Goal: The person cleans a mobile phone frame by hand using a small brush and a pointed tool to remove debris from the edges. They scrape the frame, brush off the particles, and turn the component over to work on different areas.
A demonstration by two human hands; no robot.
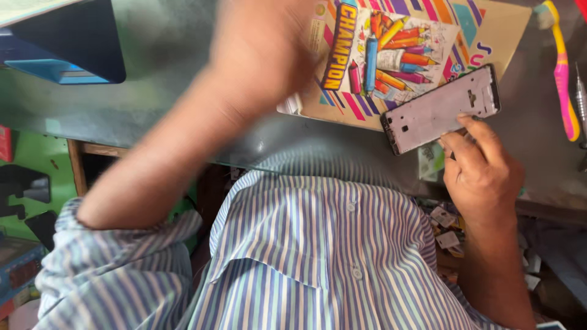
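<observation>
My right hand (480, 168) holds a bare phone frame (441, 109), a pale pinkish-grey slab with a dark rim, gripping its near long edge with fingers and thumb. The frame lies tilted over the edge of a tan board with a colourful crayon picture (422, 43). My left hand (260, 49) is raised and blurred in front of the camera, above the board's left end. Whether it holds anything cannot be made out. My striped shirt (318, 244) fills the lower view.
A pink and yellow toothbrush (562, 73) lies at the right on the dark green work surface (153, 73). A dark blue box (67, 46) sits at the upper left. Small paper scraps (446, 229) litter the area below the right wrist.
</observation>
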